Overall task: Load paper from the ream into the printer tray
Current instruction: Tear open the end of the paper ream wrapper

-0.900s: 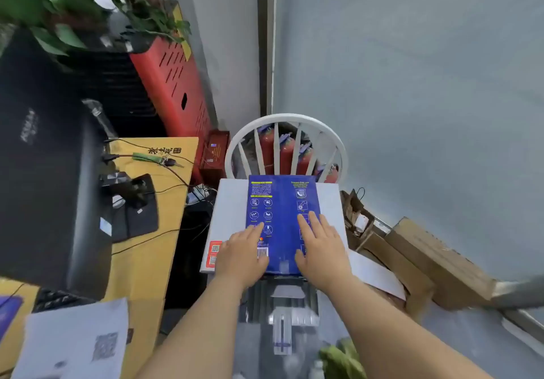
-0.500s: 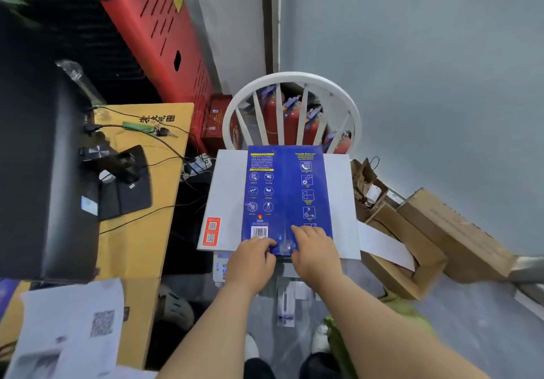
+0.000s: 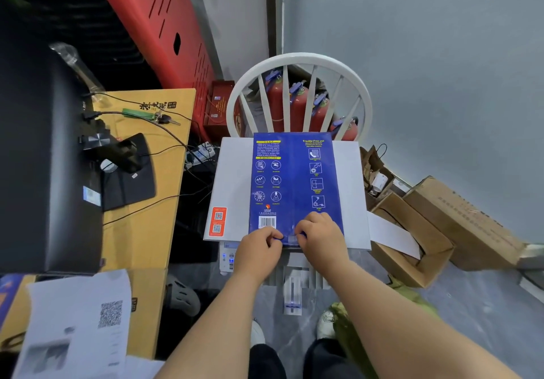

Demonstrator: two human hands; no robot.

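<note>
Your blue ream (image 3: 295, 183) lies flat on a white box (image 3: 235, 178) in the middle of the frame, wrapper closed around its paper. Your left hand (image 3: 257, 253) and right hand (image 3: 322, 236) sit close together, both pinching the wrapper at the ream's near edge. Below your hands, the printer tray (image 3: 293, 289) sticks out. At the right, open cardboard boxes (image 3: 412, 231) hold a white sheet.
</note>
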